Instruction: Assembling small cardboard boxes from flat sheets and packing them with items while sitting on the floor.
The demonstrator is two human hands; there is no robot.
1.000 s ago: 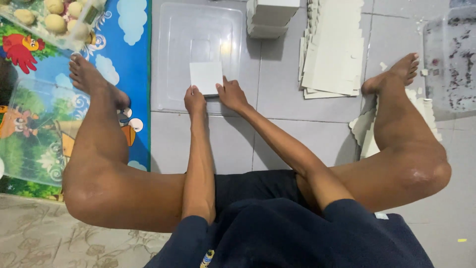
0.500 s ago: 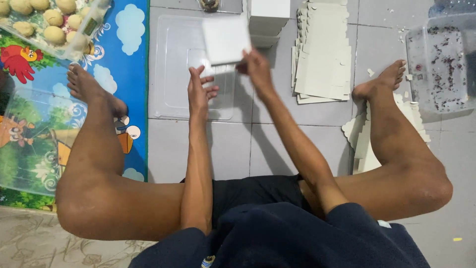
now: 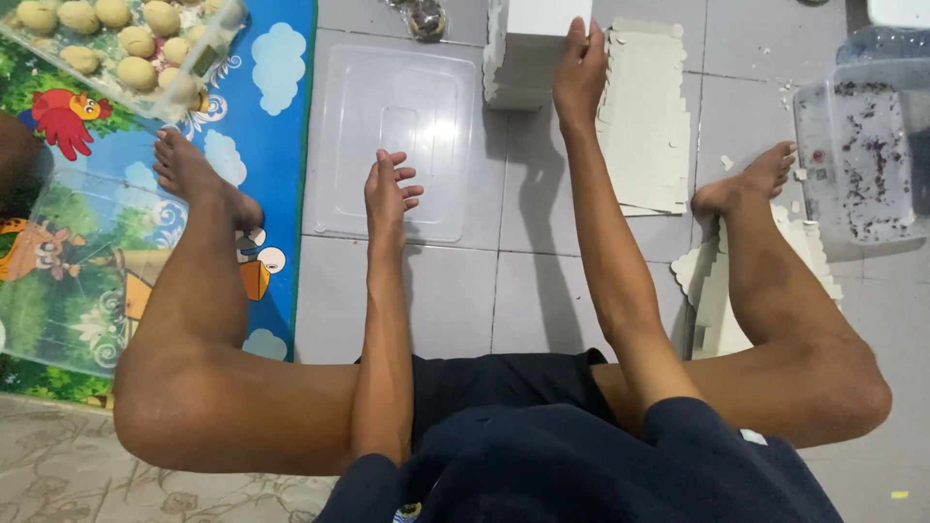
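My right hand (image 3: 579, 70) grips a folded white box (image 3: 547, 17) atop the white box stack (image 3: 518, 68); my left hand (image 3: 387, 189) rests empty, fingers loosely spread, on the clear lid (image 3: 339, 145) left of the stack. An off-centre placement could topple it.

Home floor used as small packing spot. Pale floor tiles (image 3: 542, 300) with grout lines seen throughout. Colourful children's play mat (image 3: 281, 116) with cartoon clouds and animals laid at left. Clear plastic container of round dough balls (image 3: 126, 44) set on mat. Flat die-cut box blanks (image 3: 649, 126) stacked on tiles beside folded white boxes (image 3: 528, 53). Clear plastic lid (image 3: 397, 136) laid flat. Person seated barefoot on floor.
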